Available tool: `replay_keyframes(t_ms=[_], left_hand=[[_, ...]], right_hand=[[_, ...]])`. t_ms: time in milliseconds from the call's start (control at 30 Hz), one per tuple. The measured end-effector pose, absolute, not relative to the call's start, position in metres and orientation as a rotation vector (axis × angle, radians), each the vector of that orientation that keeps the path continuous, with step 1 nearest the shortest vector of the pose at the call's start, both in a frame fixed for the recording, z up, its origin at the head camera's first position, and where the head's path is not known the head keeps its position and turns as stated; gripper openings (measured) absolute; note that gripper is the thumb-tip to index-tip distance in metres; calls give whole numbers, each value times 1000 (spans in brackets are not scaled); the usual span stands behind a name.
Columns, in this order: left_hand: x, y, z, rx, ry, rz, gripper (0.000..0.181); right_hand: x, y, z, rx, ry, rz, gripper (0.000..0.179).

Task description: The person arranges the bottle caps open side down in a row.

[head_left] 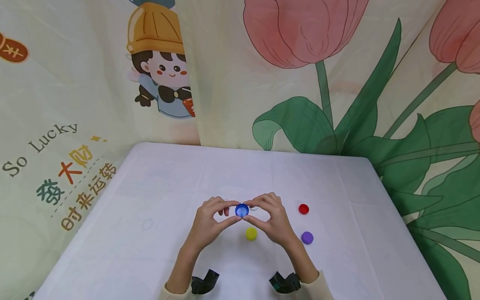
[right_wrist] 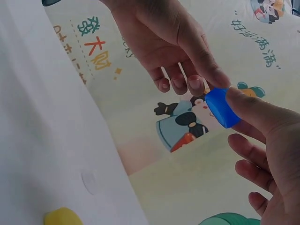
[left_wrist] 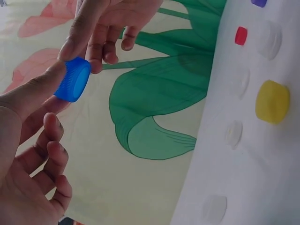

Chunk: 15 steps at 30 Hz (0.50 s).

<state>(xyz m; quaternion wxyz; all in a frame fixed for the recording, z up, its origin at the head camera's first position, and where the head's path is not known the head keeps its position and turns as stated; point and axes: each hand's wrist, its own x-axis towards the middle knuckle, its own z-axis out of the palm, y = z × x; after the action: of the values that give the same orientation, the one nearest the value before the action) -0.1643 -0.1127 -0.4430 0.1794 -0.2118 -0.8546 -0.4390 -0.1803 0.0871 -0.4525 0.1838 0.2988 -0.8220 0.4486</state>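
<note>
Both hands pinch a blue bottle cap (head_left: 241,210), held up above the white table. Its round end faces the head camera, and ridges show on its side in the left wrist view. My left hand (head_left: 207,221) grips it from the left between thumb and forefinger. From the other side, my right hand (head_left: 273,221) holds it the same way. The remaining fingers of each hand are loosely bent. A yellow cap (head_left: 251,233) lies on the table below the right hand. Further right are a red cap (head_left: 303,209) and a purple cap (head_left: 307,238).
Several white or clear caps stand on the white table (head_left: 157,179), among them one white cap (left_wrist: 215,209) and a clear cap (left_wrist: 269,41). Behind the table hangs a printed cloth (head_left: 225,83) with tulips and a cartoon figure.
</note>
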Motion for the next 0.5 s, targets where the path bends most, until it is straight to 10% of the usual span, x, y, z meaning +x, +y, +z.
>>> replay_keyframes(t_ms=[500], left_hand=[[-162,-110,-441,-210,-2598,-1711,26]], right_hand=[[-178,88,-452,835,-2295,1287,31]])
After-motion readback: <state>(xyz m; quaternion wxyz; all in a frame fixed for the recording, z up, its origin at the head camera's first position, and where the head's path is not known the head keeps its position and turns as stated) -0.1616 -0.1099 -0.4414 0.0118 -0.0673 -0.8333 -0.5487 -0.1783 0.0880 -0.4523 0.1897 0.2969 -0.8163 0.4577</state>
